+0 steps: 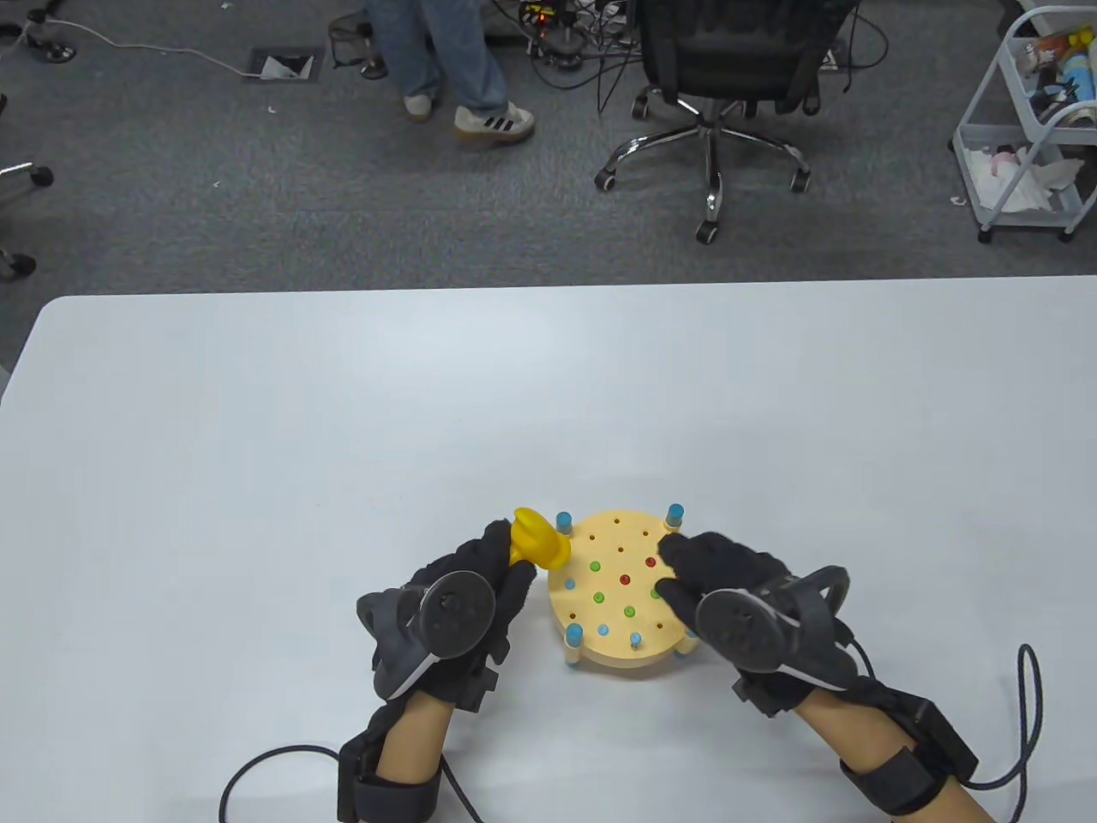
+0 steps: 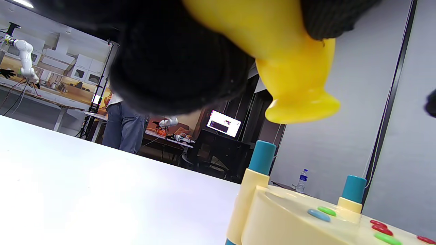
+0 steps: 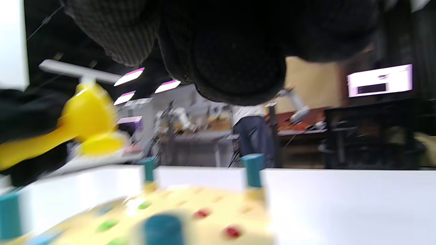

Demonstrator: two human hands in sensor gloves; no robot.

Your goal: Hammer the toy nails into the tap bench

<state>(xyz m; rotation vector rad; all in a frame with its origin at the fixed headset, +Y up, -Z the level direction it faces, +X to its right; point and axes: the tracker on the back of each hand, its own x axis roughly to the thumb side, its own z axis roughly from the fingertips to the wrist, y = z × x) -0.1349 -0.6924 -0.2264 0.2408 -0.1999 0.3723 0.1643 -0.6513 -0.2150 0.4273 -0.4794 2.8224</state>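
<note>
Centrally, near the table's (image 1: pixel 257 411) front edge, the tap bench (image 1: pixel 619 591) is sitting flat: a round, pale-wood disc w/ rows of holes. Red, green and blue toy nails (image 1: pixel 625 580) are sitting nearly flush in several holes; teal pegs (image 1: pixel 674 514) are standing upright around the rim on short cream posts, also visible in the left wrist view (image 2: pixel 261 157) and, blurred, in the right wrist view (image 3: pixel 252 169). Just beside the bench's left-rear rim, the yellow toy hammer (image 1: pixel 538 540) is hanging w/ its flared face pointing down; in the left wrist view the hammer (image 2: pixel 289 68) is hovering above a teal peg, apart from it, not touching. The left hand (image 1: pixel 467 591) is gripping the hammer handle, gloved fingers curled round it, tracker disc facing up on the back of the hand. The right hand (image 1: pixel 728 591) is lying over the bench's right side, fingers bent down onto the top surface, covering part of the hole pattern; whether it is pressing or only resting, cannot tell. Cables are trailing from both wrist straps across the table. Beyond the far table edge, on grey carpet: an office chair (image 1: pixel 728 77), a person's legs (image 1: pixel 454 69) in jeans and sneakers, a white wire cart (image 1: pixel 1028 129) at right, and loose floor cabling.
</note>
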